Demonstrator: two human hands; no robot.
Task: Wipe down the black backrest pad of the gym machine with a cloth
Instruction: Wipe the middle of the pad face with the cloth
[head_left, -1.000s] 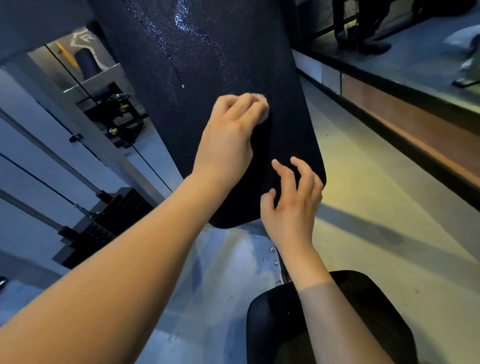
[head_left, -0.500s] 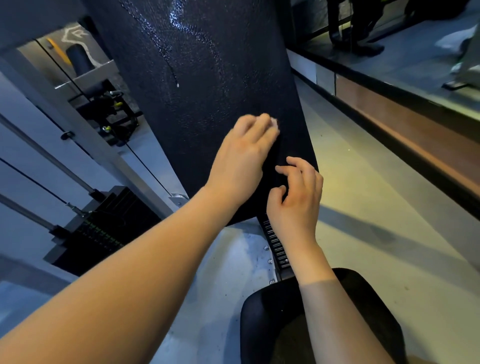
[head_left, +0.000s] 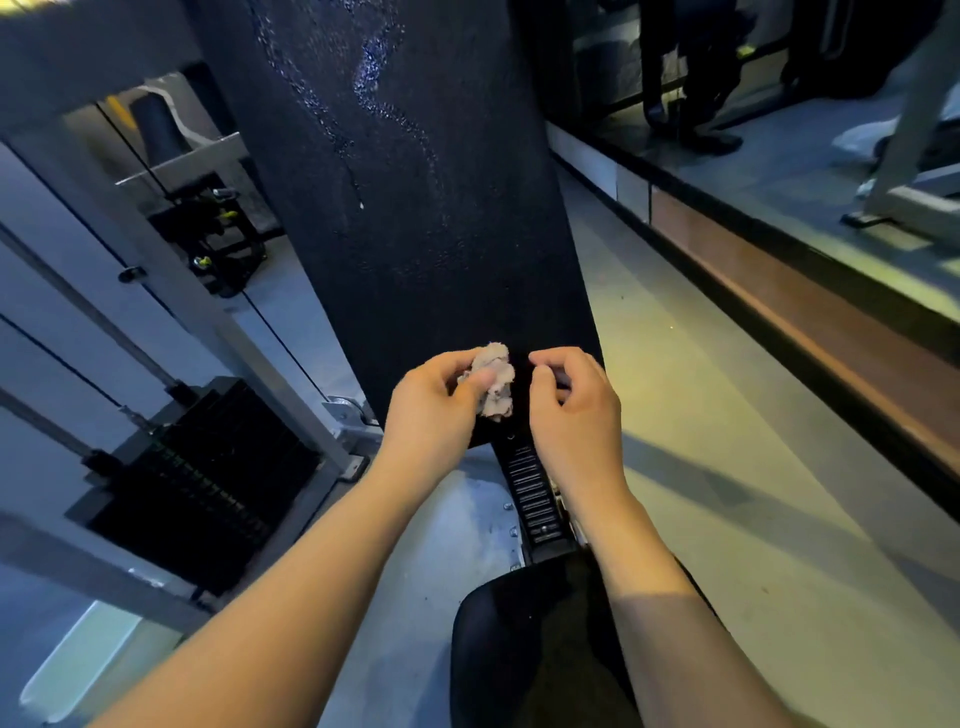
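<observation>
Now left hand (head_left: 431, 410) pinches bunched cloth (head_left: 496, 379), no longer pressing backrest pad (head_left: 415, 234).

The left hand (head_left: 434, 402) no longer presses the cloth (head_left: 496, 382) flat against the backrest pad (head_left: 415, 208). It has moved down to the pad's lower end and now pinches the bunched cloth between thumb and fingers. The right hand (head_left: 574, 402) has left the pad's lower edge and now sits just beside the cloth, fingers curled.

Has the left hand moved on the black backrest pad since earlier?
Yes: left hand, gripping the crumpled pale cloth, slid down to the lower edge of the black backrest pad.
</observation>
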